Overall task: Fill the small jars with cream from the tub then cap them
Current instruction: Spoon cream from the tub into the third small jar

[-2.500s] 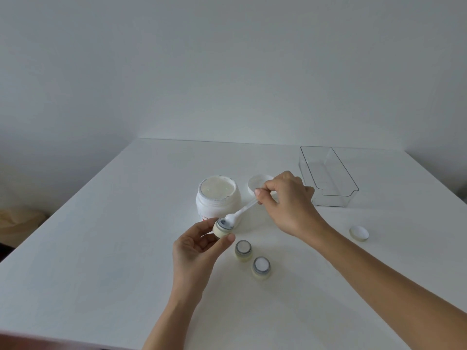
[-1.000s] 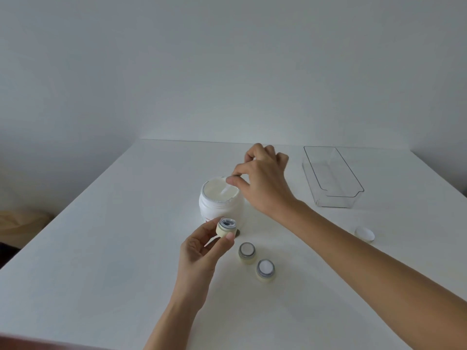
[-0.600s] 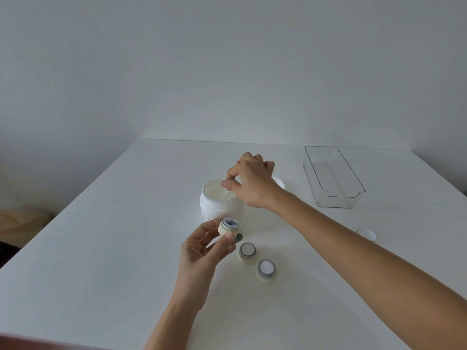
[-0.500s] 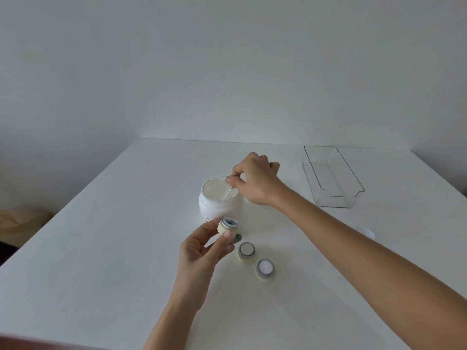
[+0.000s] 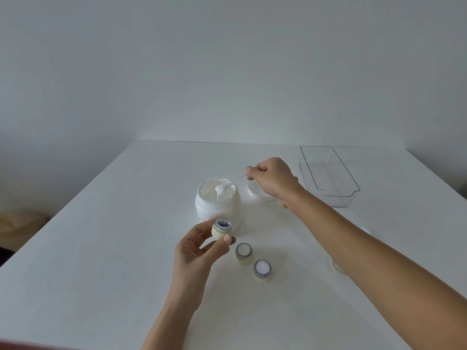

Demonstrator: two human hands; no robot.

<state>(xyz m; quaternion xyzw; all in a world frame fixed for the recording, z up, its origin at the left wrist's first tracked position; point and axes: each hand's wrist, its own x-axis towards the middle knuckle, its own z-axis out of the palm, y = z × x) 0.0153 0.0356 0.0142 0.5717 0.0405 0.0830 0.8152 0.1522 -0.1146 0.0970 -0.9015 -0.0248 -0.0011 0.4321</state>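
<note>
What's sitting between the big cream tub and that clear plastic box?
The tub's white lid lies there on the table, partly hidden by the right hand holding the spoon. The head view shows it.

Two small jars (image 5: 243, 253) and the tub (image 5: 217, 204) crowd the centre; left tabletop (image 5: 106, 248) seems open.

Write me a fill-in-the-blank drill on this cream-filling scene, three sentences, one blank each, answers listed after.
1. The left hand holds one small jar while ____ other small jars stand on the table.
2. The right hand pinches a spoon whose bowl sits over the open ____.
3. The clear plastic bin stands to the ____ of the right hand.

Answers: two; tub; right
</note>
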